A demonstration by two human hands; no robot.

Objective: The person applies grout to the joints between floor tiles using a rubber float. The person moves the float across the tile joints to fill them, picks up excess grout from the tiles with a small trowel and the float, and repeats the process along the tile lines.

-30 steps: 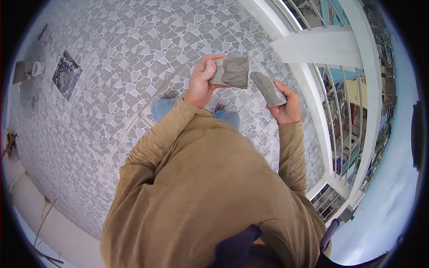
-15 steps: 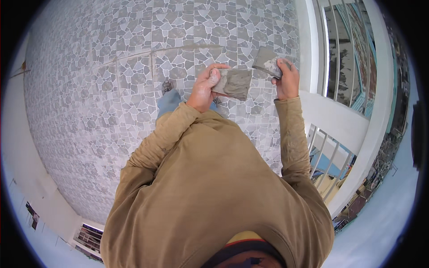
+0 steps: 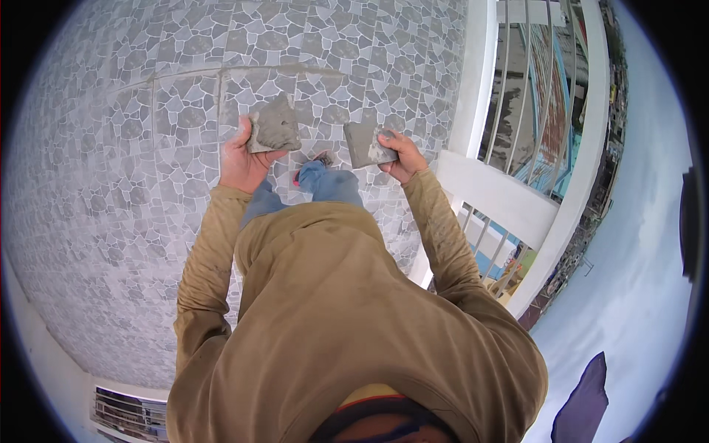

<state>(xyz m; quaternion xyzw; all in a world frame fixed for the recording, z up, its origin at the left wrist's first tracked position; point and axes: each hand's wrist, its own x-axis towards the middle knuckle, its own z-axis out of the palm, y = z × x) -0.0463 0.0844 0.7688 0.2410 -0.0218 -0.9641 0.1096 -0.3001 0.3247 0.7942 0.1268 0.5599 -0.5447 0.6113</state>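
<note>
My left hand is closed on the edge of a mortar-covered square piece, thumb on one side and fingers below. Thick, wet-looking grey mortar hides most of its face, so I cannot tell its material. Across a gap, my right hand pinches a second flat grey piece by its right side, thumb on top. Pale mortar is smeared near that thumb. Both pieces are held above the floor in front of my legs, apart from each other.
Grey stone-patterned tiles cover the floor. On the right runs a white railing with metal bars, and rooftops show beyond it. A low white wall bounds the left. My shoe is just below the pieces.
Both pieces have moved left in view with my hands, and the gap between them has widened. The left piece has turned, and my body has shifted, with more of my legs showing.
</note>
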